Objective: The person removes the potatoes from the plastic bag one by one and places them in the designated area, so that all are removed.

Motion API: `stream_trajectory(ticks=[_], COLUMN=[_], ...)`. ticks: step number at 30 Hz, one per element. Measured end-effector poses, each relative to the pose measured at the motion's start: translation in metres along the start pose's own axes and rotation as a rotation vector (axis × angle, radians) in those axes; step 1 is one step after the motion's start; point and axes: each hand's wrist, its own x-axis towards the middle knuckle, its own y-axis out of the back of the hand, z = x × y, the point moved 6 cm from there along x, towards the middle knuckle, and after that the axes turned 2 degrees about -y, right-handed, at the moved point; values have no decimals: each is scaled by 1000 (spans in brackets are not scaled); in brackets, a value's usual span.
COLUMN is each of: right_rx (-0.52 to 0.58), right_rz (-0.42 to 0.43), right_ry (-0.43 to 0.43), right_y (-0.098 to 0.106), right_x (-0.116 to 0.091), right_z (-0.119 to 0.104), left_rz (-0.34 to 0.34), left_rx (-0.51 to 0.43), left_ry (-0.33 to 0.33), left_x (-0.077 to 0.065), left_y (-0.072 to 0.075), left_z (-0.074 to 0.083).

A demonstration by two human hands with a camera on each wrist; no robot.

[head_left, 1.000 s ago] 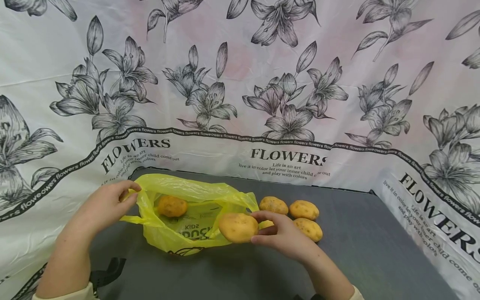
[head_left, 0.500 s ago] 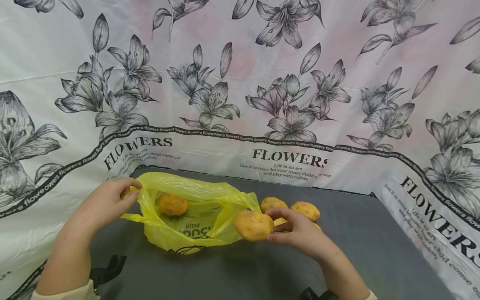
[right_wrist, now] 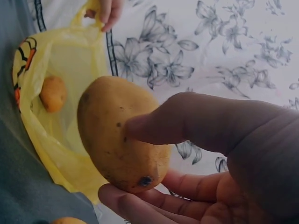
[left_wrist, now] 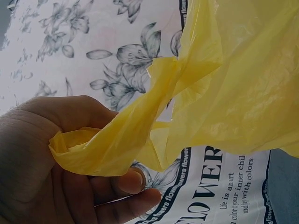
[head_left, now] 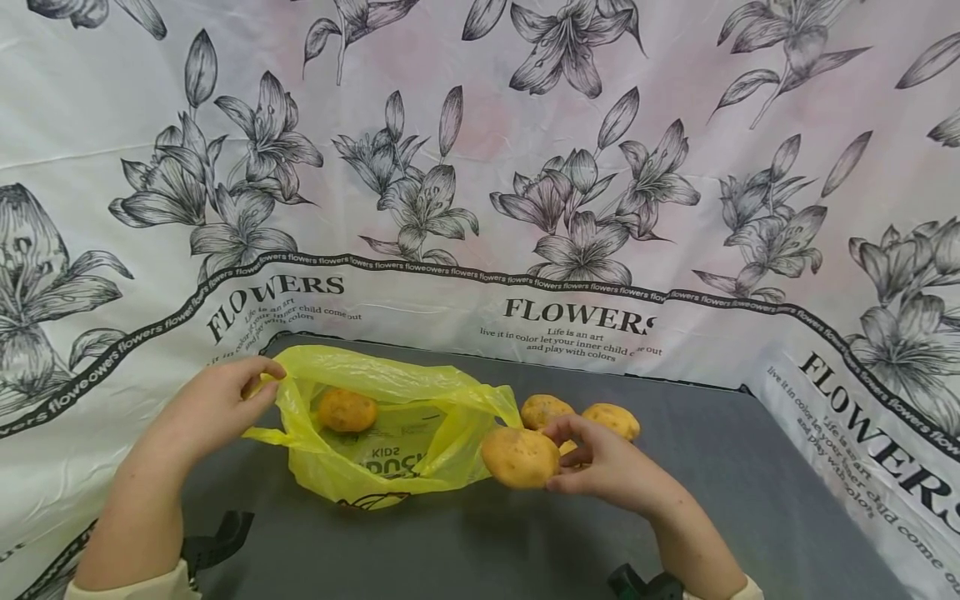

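A yellow plastic bag lies on the table with its mouth held wide. One potato rests inside it, toward the left. My left hand grips the bag's left handle; in the left wrist view the twisted handle runs between thumb and fingers. Just off the bag's right edge, my right hand pinches another potato between thumb and fingertips. The right wrist view shows this potato up close, with a dark spot near one end.
Behind the right hand, more potatoes sit on the dark grey table, partly hidden by that hand. A white flower-printed sheet rises along the table's back and sides. Black straps are around the wrists.
My right hand has moved right with its potato, from over the bag's right edge to just beside it. The left hand keeps its grip on the handle, and the bag stays nearly still.
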Motion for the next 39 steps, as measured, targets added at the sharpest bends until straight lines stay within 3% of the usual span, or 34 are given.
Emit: stream_trajectory(ticks=[19,32,39], right_rx=[-68,-131,-267], right_rz=[-113,-108,-82], right_ry=[-61,-86,-83], right_y=[13,17,16], right_x=[5,10,11], right_z=[26,46,45], left_rz=[12,-1,-3], left_rx=[1,2,1], left_ry=[-20,8,4], left_x=[0,2,2], left_y=[0,0,0], left_z=[1,-1,-2])
